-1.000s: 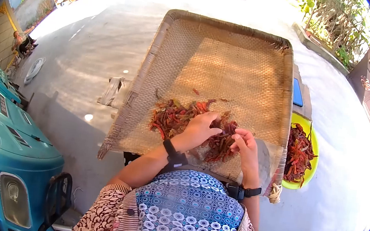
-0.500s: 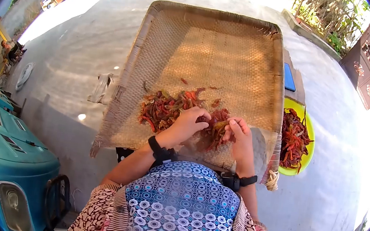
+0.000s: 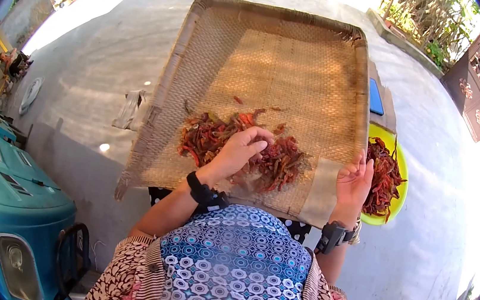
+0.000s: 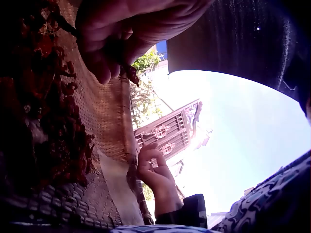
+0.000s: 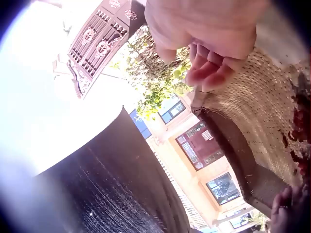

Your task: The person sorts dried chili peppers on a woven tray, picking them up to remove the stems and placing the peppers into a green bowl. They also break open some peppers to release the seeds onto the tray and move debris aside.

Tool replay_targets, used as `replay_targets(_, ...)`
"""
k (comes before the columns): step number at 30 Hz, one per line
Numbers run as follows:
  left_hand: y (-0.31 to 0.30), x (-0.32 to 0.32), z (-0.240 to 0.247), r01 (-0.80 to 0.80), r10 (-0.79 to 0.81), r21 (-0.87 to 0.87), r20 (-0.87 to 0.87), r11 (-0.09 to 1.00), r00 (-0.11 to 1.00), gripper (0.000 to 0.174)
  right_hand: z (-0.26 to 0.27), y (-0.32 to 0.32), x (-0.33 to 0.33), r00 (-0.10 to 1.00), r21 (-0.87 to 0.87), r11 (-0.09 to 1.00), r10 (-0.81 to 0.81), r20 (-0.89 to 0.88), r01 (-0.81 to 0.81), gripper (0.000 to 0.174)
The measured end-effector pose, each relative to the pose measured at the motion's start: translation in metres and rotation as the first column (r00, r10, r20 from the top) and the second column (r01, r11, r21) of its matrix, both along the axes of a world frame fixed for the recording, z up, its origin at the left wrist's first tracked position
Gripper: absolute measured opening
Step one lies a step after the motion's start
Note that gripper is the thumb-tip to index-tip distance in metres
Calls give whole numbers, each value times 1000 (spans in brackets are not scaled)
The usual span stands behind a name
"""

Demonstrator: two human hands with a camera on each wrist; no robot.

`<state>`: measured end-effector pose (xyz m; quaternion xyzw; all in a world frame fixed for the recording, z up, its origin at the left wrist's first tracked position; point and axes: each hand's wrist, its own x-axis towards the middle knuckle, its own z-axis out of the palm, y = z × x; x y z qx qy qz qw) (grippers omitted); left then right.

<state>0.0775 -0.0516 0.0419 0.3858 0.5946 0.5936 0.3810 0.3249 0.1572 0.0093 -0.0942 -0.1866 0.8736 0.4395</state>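
Note:
A heap of dried red chilies [image 3: 200,139] lies on the near part of a large woven tray [image 3: 286,66]. My left hand [image 3: 237,152] is over the heap, its fingers bent toward the thumb. In the left wrist view it pinches a dried chili [image 4: 130,75], whose dark tip pokes out below the fingers. My right hand [image 3: 354,185] is raised at the tray's right edge, beside a yellow-green basin [image 3: 403,191] full of chilies [image 3: 382,182]. Its fingers are loosely bent, with nothing between them in the right wrist view.
A flat blue object [image 3: 376,97] lies on cardboard [image 3: 386,111] right of the tray. A teal vehicle [image 3: 12,197] stands at the left. A grey strip of cloth [image 3: 130,109] lies by the tray's left side. Far left, a person [image 3: 14,64] sits by the wall.
My right hand has moved from the heap rightward to the tray's edge near the basin. The greenish-yellow chili it pinched half a second ago is gone from its fingers. My left hand stays over the heap.

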Motion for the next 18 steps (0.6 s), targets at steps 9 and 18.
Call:
replay_targets(9,-1,14,10,24,-25,-13,-79,1000,997,21,37,-97,-76,573,462,554,33,819,-692,24)
replay_targets(18,10,11,0,-71,50,-21,-512,997,858,22,29,-60,-43,583,425,719,-33,812,-551,26)
